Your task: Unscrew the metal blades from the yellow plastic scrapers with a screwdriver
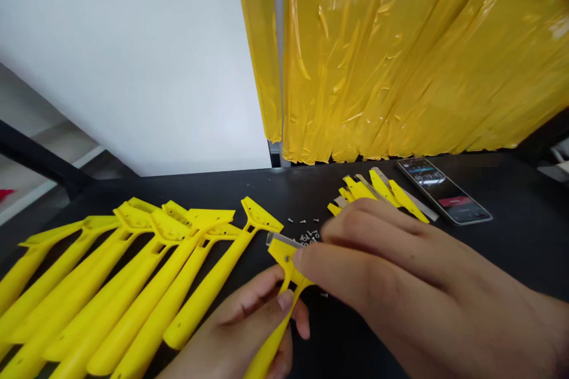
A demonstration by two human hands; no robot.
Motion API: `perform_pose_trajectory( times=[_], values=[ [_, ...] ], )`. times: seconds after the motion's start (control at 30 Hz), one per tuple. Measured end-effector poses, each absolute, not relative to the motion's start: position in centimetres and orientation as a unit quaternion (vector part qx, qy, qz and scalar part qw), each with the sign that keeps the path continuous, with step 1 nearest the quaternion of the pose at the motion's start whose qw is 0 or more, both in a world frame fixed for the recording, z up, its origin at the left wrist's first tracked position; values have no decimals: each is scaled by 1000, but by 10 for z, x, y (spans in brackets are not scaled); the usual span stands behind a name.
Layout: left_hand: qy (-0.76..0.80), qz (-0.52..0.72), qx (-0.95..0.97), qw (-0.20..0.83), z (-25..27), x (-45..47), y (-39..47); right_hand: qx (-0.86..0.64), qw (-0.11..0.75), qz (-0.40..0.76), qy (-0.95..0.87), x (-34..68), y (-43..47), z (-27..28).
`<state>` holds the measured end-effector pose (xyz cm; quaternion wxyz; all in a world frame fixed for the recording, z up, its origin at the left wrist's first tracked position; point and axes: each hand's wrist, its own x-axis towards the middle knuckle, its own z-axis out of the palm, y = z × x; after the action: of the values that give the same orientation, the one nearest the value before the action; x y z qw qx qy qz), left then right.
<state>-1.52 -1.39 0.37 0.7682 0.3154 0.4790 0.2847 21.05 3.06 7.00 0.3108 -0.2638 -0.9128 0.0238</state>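
Observation:
A yellow plastic scraper (279, 250) with a thin metal blade along its top edge is held between both hands, head up and tilted. My left hand (242, 323) wraps its handle just below the head, the thumb lying across the front. One screw shows in the left part of the head. My right hand (418, 284) grips the right side of the head with thumb and fingers, covering that part; whether it also pinches a screw is hidden. Small loose screws (309, 238) lie just behind the head, partly covered by the right hand.
Several yellow scraper handles (120, 249) lie side by side on the black table (293, 183) at left. Behind my right hand are yellow clamp pieces and metal blades (360, 188). A phone (444, 190) lies at right. Yellow plastic sheeting (400, 59) and a white panel (155, 65) stand behind.

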Motion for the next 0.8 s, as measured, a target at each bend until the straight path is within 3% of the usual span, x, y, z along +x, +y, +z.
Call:
perform_pose_trajectory(
  times=[0.63,0.8],
  values=[
    [424,311,337,781,-22,-20,-18,-387,265,101,-877,212,28,79],
    [438,296,341,778,-20,-20,-14,-320,261,78,-908,212,30,75]
  ],
)
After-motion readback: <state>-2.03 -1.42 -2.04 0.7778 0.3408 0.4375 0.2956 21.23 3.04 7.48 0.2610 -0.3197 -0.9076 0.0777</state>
